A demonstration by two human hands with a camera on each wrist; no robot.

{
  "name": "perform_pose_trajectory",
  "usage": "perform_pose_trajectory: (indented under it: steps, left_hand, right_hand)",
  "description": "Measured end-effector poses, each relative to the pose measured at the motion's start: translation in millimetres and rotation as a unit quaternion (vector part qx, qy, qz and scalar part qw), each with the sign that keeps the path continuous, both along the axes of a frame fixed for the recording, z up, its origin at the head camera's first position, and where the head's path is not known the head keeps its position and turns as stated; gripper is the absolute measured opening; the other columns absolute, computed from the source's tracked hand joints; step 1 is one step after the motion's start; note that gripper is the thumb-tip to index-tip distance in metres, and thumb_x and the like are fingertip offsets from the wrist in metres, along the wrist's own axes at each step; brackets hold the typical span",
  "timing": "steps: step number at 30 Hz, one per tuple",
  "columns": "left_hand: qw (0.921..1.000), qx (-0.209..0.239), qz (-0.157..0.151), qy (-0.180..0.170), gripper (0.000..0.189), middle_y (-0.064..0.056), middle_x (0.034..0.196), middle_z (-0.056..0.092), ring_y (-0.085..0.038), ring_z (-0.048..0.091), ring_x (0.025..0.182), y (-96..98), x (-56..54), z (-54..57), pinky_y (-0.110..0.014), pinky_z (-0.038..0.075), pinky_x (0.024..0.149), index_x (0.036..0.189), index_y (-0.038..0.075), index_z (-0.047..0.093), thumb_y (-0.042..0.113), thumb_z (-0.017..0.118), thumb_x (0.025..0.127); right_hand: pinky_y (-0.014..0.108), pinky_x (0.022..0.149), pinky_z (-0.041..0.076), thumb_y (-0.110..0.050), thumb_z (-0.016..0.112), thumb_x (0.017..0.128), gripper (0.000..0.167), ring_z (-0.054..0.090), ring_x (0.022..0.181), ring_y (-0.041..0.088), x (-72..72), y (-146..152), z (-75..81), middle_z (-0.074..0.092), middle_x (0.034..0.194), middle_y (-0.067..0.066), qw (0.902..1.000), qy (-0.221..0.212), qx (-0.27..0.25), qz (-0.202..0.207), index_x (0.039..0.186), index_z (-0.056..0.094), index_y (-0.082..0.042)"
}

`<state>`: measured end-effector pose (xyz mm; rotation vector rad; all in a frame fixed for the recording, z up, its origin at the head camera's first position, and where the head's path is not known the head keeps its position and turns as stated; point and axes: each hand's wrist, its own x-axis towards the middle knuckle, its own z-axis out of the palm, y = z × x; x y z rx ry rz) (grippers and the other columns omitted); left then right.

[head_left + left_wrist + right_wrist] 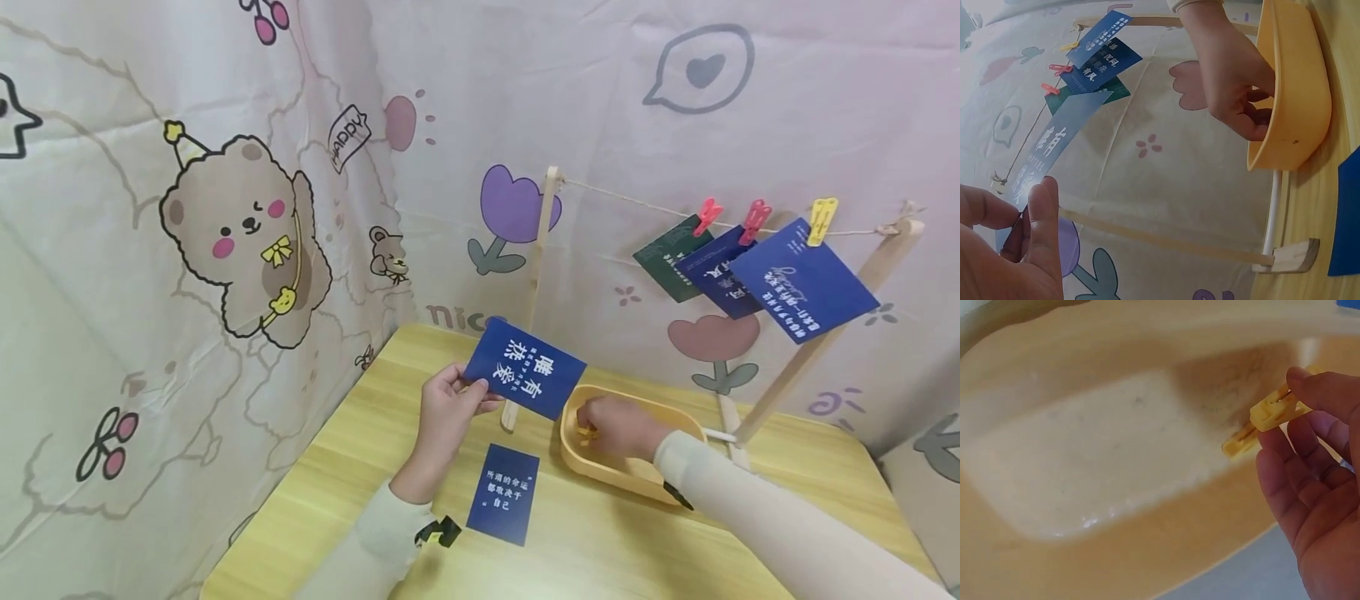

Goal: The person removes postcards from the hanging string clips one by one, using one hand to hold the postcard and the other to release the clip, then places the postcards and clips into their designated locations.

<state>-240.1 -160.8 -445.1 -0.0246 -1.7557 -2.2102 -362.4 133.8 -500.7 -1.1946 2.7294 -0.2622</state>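
Note:
My left hand (pixel 450 406) pinches a blue card with white lettering (pixel 517 371) between thumb and fingers, raised over the table's left side. My right hand (pixel 618 423) reaches into a yellow plastic basket (pixel 600 473). In the right wrist view its thumb and fingers pinch a yellow clothespin (pixel 1272 412). A second yellow clothespin (pixel 1239 445) shows just below that one, inside the basket. Another blue card (pixel 502 496) lies flat on the table by my left wrist.
Behind the basket stands a wooden rack with a left post (pixel 540 242) and right post (pixel 795 367). From its string (pixel 637 202) hang a green card (pixel 671 260) and two blue cards, held by two pinkish-red clothespins and a yellow clothespin (pixel 822 222). A patterned curtain (pixel 465 75) surrounds the wood-grain table.

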Motion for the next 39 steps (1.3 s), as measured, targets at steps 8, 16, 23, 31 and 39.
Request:
perform_pose_trajectory:
  steps: [8, 16, 23, 31, 39]
  left_hand:
    - [0.9999, -0.011, -0.004, -0.009, 0.012, -0.025, 0.097, 0.076, -0.021, 0.081, 0.077, 4.7, -1.2, 3.7, -0.035, 0.069, 0.073, 0.108, -0.015, 0.063, -0.007, 0.063, 0.099]
    - [0.9997, -0.009, -0.014, -0.018, 0.010, -0.020, 0.093, 0.076, -0.020, 0.080, 0.076, 10.3, 1.5, 3.5, -0.034, 0.069, 0.072, 0.105, -0.013, 0.063, -0.006, 0.064, 0.098]
    - [0.9993, 0.004, -0.027, -0.025, 0.012, -0.018, 0.095, 0.077, -0.019, 0.080, 0.078, 15.8, 5.4, 1.7, -0.033, 0.069, 0.074, 0.110, -0.013, 0.063, -0.006, 0.064, 0.100]
    - [0.9984, 0.001, -0.049, -0.029, 0.013, -0.020, 0.096, 0.078, -0.022, 0.082, 0.080, 28.7, 8.7, -7.9, -0.031, 0.069, 0.073, 0.110, -0.013, 0.062, -0.005, 0.064, 0.100]
    - [0.9921, -0.048, -0.109, -0.042, 0.017, -0.026, 0.110, 0.079, -0.023, 0.083, 0.092, 38.0, 17.5, -14.2, -0.033, 0.069, 0.081, 0.118, -0.008, 0.067, 0.001, 0.067, 0.104]
  right_hand:
    - [0.025, 0.059, 0.043, -0.012, 0.083, 0.091, 0.022, 0.047, 0.062, 0.007, 5.4, 5.7, -9.6, 0.051, 0.068, -0.014, 0.9993, 0.035, 0.007, 0.008, 0.078, 0.067, -0.018]
    - [0.031, 0.068, 0.053, -0.011, 0.086, 0.087, 0.015, 0.058, 0.073, 0.013, 9.8, 14.2, 4.1, 0.069, 0.084, 0.000, 0.9988, 0.015, -0.043, -0.015, 0.096, 0.074, -0.009]
    - [0.032, 0.074, 0.063, -0.014, 0.070, 0.105, 0.018, 0.073, 0.093, 0.018, 47.4, 23.9, 63.5, 0.078, 0.107, 0.013, 0.9397, -0.125, -0.299, -0.107, 0.116, 0.074, -0.001]
    - [0.031, 0.076, 0.066, -0.015, 0.066, 0.108, 0.039, 0.074, 0.099, 0.015, 97.3, -6.1, 66.8, 0.079, 0.114, 0.007, 0.7875, -0.298, -0.504, -0.194, 0.137, 0.060, 0.011]
    - [0.025, 0.086, 0.063, -0.009, 0.061, 0.109, 0.030, 0.075, 0.096, 0.011, 101.6, -8.7, 75.0, 0.078, 0.109, 0.002, 0.7414, -0.294, -0.551, -0.244, 0.130, 0.059, 0.012]
